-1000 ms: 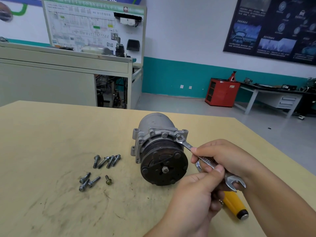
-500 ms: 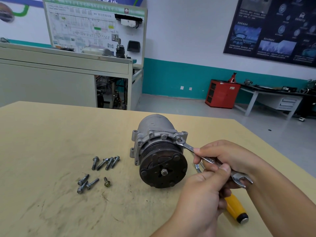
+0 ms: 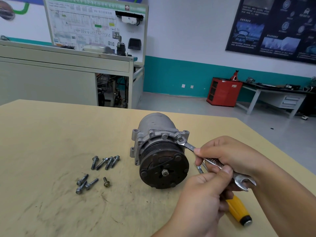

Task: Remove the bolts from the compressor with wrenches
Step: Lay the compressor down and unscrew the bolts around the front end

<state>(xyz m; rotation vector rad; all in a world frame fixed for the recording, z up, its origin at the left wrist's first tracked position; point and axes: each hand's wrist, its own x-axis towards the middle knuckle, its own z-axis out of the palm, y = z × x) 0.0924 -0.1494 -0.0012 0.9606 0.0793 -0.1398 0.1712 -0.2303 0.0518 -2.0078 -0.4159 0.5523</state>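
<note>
The tan table (image 3: 51,134), scuffed with dark smears, carries the compressor (image 3: 159,151), which lies on its side with its black pulley face toward the camera. To its left, 8 loose bolts (image 3: 94,163) lie on the wood: a row of 4, a cluster of 3 and 1 short one. A yellow-handled tool (image 3: 238,210) lies at the right, partly hidden.

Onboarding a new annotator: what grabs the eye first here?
The grey compressor lies mid-table, pulley face toward the camera. The right hand and left hand grip a wrench whose far end sits on a bolt at the housing's upper right. Eight loose bolts lie on the table, left of the compressor in view.
</note>
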